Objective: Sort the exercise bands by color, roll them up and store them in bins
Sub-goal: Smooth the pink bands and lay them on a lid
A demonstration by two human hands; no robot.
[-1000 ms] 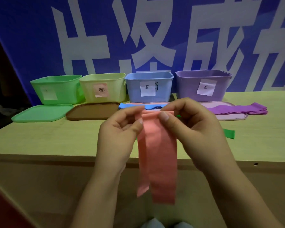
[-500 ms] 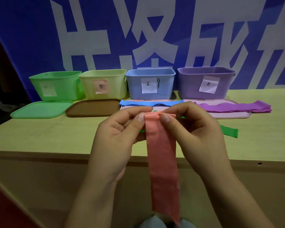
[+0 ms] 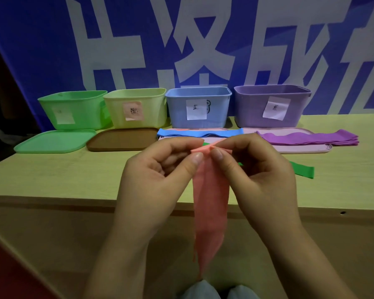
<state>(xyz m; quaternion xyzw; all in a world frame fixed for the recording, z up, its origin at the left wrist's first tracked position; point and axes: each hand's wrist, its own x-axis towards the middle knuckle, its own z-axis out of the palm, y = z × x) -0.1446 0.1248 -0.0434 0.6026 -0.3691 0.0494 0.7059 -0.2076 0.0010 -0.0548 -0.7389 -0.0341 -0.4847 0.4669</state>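
Observation:
A pink exercise band (image 3: 209, 203) hangs down in front of the table's front edge. My left hand (image 3: 160, 180) and my right hand (image 3: 259, 178) pinch its top end between thumbs and fingers, where a small fold is turned over. Behind the hands, blue bands (image 3: 181, 133) lie on a pink lid and purple bands (image 3: 307, 138) lie on another pink lid. A green band (image 3: 302, 170) lies on the table, mostly hidden by my right hand. At the back stand the green bin (image 3: 73, 100), yellow bin (image 3: 136, 98), blue bin (image 3: 198, 96) and purple bin (image 3: 272, 92), each labelled.
A green lid (image 3: 54, 141) and a brown lid (image 3: 121, 139) lie in front of the left two bins. The wooden table (image 3: 52, 175) has a blue banner with white characters (image 3: 181, 39) behind it. Shoe tips (image 3: 203, 290) show at the bottom edge.
The pink band's top end has been folded over into a narrower first turn. Both thumbs have come closer together, and the hanging strip now looks slimmer and more gathered.

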